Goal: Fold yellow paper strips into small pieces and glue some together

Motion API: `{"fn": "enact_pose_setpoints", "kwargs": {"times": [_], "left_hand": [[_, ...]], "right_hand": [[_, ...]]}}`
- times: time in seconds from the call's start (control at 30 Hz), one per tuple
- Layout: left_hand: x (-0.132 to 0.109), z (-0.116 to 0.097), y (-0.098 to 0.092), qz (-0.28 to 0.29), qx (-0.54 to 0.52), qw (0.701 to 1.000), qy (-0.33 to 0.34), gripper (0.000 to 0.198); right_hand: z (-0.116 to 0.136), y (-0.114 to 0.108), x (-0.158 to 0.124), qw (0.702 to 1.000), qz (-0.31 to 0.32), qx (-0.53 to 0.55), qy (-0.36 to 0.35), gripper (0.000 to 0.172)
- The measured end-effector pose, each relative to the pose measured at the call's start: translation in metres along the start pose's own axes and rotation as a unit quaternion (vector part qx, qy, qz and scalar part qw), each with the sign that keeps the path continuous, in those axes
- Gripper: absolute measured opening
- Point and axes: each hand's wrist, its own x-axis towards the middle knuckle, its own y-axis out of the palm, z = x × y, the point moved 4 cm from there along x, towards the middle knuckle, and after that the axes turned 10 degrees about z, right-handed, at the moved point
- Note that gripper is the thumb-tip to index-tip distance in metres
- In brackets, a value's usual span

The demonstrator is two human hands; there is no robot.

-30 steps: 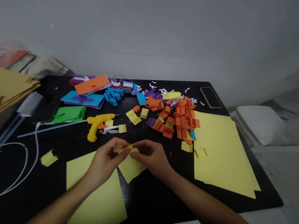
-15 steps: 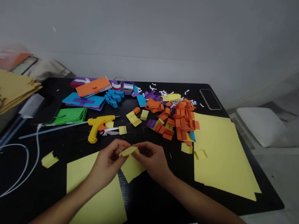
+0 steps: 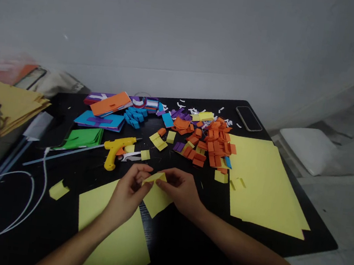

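Observation:
A small yellow paper piece [image 3: 156,199] is held between my two hands, its upper edge folded over. My left hand [image 3: 127,191] pinches the fold from the left, and my right hand [image 3: 184,193] grips it from the right with the thumb on top. Below my left forearm lies a large yellow sheet [image 3: 119,237]. Beyond my hands are a yellow glue gun [image 3: 115,151], partly covered scissors [image 3: 131,157] and small yellow pieces [image 3: 158,141]. A heap of folded orange pieces [image 3: 216,141] lies ahead of my right hand.
Large yellow sheets [image 3: 261,181] lie at the right, with a phone [image 3: 249,118] behind them. Blue folded paper [image 3: 99,120] and green folded paper [image 3: 83,138] sit at the back left. A white cable [image 3: 30,200] loops over the left side of the black table [image 3: 182,249].
The folded upper part of the yellow piece has opened up a little and tilts differently between my fingers. My hands have barely moved.

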Motion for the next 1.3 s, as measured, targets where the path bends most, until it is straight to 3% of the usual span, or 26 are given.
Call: {"fn": "enact_pose_setpoints", "kwargs": {"times": [0.23, 0.43, 0.63, 0.93, 1.3], "left_hand": [[-0.003, 0.005, -0.001, 0.003, 0.034, 0.999, -0.021, 0.028], [-0.002, 0.013, -0.003, 0.009, 0.042, 0.999, 0.000, 0.025], [-0.004, 0.017, -0.002, -0.034, 0.096, 0.995, 0.012, 0.021], [-0.008, 0.004, 0.006, -0.019, 0.221, 0.975, 0.034, 0.019], [-0.008, -0.004, 0.008, 0.006, 0.243, 0.969, 0.040, 0.023]], "right_hand": [[0.001, -0.002, 0.000, 1.000, -0.001, -0.012, -0.003, 0.021], [0.005, -0.001, -0.002, 0.999, -0.004, -0.044, -0.016, 0.021], [0.003, 0.003, -0.003, 0.999, 0.002, -0.038, -0.019, 0.024], [0.014, 0.004, -0.010, 0.980, -0.015, -0.182, -0.074, 0.016], [0.013, -0.001, -0.006, 0.993, -0.022, -0.108, -0.029, 0.023]]}}
